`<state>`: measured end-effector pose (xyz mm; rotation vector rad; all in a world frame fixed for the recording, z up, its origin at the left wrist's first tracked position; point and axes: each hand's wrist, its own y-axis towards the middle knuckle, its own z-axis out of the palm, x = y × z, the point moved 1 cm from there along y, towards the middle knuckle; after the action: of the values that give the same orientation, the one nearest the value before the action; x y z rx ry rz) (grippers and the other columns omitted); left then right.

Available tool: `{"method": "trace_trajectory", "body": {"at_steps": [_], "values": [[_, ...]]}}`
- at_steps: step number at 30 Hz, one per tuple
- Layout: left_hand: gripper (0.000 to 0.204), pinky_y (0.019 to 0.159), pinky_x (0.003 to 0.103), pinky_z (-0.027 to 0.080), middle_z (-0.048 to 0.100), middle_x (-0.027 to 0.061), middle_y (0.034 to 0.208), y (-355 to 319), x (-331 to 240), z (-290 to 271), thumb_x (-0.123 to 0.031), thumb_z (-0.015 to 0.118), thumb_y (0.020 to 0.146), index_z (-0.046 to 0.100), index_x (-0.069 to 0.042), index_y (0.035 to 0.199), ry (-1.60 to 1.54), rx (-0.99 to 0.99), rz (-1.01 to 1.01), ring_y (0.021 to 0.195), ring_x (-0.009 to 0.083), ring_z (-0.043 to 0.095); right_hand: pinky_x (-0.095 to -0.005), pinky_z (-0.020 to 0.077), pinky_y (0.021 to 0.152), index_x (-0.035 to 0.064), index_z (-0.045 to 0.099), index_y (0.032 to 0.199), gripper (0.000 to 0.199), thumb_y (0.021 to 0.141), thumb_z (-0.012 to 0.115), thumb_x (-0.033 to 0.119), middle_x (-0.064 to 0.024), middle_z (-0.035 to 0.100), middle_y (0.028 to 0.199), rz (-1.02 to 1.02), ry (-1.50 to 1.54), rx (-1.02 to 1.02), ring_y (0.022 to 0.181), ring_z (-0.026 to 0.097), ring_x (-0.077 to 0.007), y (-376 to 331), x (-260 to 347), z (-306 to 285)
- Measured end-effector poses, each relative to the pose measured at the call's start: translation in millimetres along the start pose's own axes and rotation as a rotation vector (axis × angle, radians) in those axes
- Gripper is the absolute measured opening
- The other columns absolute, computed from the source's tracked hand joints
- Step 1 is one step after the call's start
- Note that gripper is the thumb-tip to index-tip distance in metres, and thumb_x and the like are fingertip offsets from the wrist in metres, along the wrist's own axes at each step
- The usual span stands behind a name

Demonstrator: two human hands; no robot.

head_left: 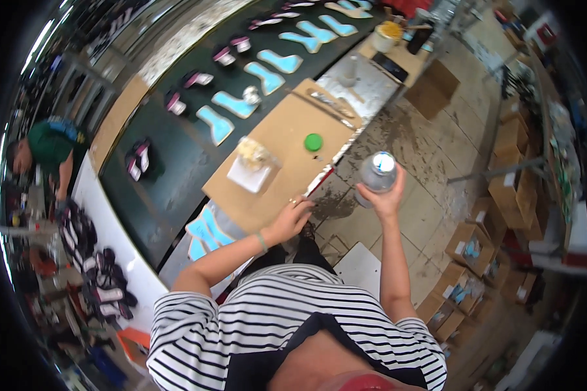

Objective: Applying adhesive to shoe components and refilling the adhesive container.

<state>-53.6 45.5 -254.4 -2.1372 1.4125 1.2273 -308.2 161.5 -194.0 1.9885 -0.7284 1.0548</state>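
My right hand is wrapped round a clear bottle, held over the floor to the right of the workbench. The bottle's bright top points up toward me. My left hand is at the near edge of a brown board, fingers loosely extended and nothing visible in them; whether they touch the edge I cannot tell. On the board lie a round green lid and a white square container with a cream-coloured lumpy mass on top.
Light-blue cut pieces and dark shoe uppers lie in rows along the dark green belt. A yellow-rimmed pot stands at the far end. Cardboard boxes line the right. Another person works at the left.
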Motion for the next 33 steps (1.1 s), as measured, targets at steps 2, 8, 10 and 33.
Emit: {"method": "trace_trajectory", "body": {"at_steps": [2,8,10,33], "values": [[0.036,0.080,0.040,0.047,0.055,0.0180,0.105,-39,9,-25,-0.006,0.065,0.081,0.049,-0.002,0.114,-0.021,-0.002,-0.110,0.095,0.0309,0.058,-0.0341,0.0438,0.094,0.0027,0.045,0.122,0.084,0.052,0.091,0.015,-0.0101,0.054,0.113,0.091,0.119,0.064,0.106,0.054,-0.0217,-5,11,4],[0.104,0.099,0.042,0.040,0.034,0.0221,0.132,-64,40,-90,-0.022,0.086,0.061,0.020,0.002,0.137,-0.032,-0.527,-0.457,0.122,0.0350,0.041,-0.0343,0.0452,0.093,0.0011,0.041,0.124,0.085,0.055,0.090,0.012,-0.0103,0.054,0.114,0.077,0.213,0.170,0.104,0.055,-0.0202,-7,44,36],[0.114,0.103,0.043,0.037,0.026,0.0227,0.138,-49,55,-99,-0.024,0.088,0.059,0.011,-0.001,0.141,0.044,-0.548,-0.395,0.126,0.0373,0.035,-0.0347,0.0451,0.094,0.0005,0.040,0.125,0.086,0.057,0.090,0.013,-0.0116,0.052,0.117,0.146,0.353,0.125,0.106,0.055,-0.0213,-3,58,59],[0.111,0.103,0.047,0.033,0.037,0.0225,0.130,9,61,-95,-0.019,0.088,0.052,0.017,-0.005,0.137,-0.170,-0.880,-0.550,0.122,0.0381,0.038,-0.0354,0.0428,0.101,0.0069,0.032,0.141,0.105,0.052,0.088,0.002,-0.0080,0.050,0.128,0.234,0.423,0.855,0.117,0.051,-0.0196,-1,31,121]]}}
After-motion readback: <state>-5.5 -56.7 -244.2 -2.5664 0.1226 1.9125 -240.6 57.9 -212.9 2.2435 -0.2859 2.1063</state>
